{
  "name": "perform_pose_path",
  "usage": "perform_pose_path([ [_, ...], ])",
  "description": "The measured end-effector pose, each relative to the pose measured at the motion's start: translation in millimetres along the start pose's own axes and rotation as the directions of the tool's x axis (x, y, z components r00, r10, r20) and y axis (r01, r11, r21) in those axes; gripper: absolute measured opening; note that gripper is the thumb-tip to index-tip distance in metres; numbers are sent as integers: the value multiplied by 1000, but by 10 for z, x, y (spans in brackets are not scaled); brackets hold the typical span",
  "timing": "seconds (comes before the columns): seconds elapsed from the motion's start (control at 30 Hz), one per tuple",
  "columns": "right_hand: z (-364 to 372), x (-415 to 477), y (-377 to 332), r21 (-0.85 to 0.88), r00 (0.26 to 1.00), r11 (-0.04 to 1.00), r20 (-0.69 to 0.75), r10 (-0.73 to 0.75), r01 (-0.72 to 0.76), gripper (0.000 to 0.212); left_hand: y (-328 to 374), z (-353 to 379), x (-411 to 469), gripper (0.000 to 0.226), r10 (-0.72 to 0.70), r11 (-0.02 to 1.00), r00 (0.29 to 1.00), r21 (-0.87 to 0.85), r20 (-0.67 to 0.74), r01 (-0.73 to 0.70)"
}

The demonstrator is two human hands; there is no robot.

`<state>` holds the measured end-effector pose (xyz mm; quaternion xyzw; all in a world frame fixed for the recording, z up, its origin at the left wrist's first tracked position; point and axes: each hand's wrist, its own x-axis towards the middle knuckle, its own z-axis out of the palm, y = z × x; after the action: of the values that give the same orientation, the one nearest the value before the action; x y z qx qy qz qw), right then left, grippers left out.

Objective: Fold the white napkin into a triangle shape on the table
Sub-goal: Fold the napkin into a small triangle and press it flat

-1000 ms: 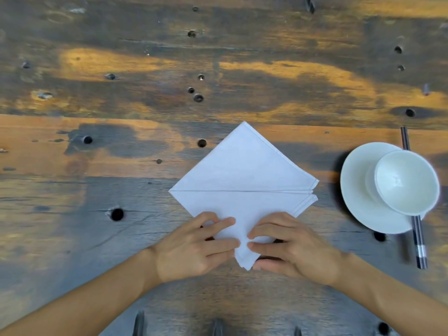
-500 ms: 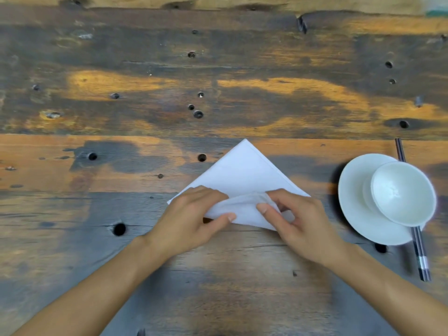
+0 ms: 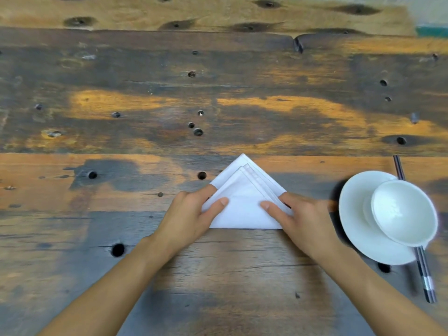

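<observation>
The white napkin [image 3: 243,202] lies on the worn wooden table [image 3: 218,105] as a triangle, its point facing away from me and its straight folded edge nearest me. Several layered edges show near the tip. My left hand [image 3: 191,217] covers the napkin's left corner, thumb pressed flat on the cloth. My right hand [image 3: 300,219] covers the right corner the same way, thumb on top. Both lower corners are hidden under my hands.
A white saucer [image 3: 356,229] with a white bowl [image 3: 404,212] on it stands just right of my right hand. A pair of dark chopsticks [image 3: 424,270] lies under the saucer's right side. The planks have several dark knot holes.
The napkin's near corner was lifted and folded away from me onto the far half, turning the diamond into a triangle. Both hands moved out to the side corners. The view shifted slightly.
</observation>
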<state>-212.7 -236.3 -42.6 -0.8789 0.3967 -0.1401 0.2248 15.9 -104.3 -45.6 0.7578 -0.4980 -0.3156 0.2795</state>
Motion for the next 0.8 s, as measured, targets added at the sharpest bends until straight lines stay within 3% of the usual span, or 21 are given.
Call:
perform_pose_path([
  [0.17, 105, 25, 21, -167, 997, 985, -61, -54, 43, 46, -16, -31, 21, 24, 105, 952, 992, 294, -64, -81],
  [0.47, 197, 129, 42, -142, 997, 989, -64, 34, -43, 45, -101, 34, 61, 39, 106, 945, 986, 323, -127, -59],
  [0.57, 214, 138, 24, -177, 997, 983, -55, 49, -58, 41, -31, 60, 84, 41, 79, 921, 985, 390, -154, -13],
  [0.7, 241, 167, 33, -220, 993, 969, -55, 106, -116, 44, 88, 48, 216, 35, -97, 892, 991, 434, -91, 127],
  [0.8, 215, 209, 22, -265, 991, 955, -21, 136, -136, 52, 71, -29, 274, 41, -159, 940, 987, 301, -26, 159],
])
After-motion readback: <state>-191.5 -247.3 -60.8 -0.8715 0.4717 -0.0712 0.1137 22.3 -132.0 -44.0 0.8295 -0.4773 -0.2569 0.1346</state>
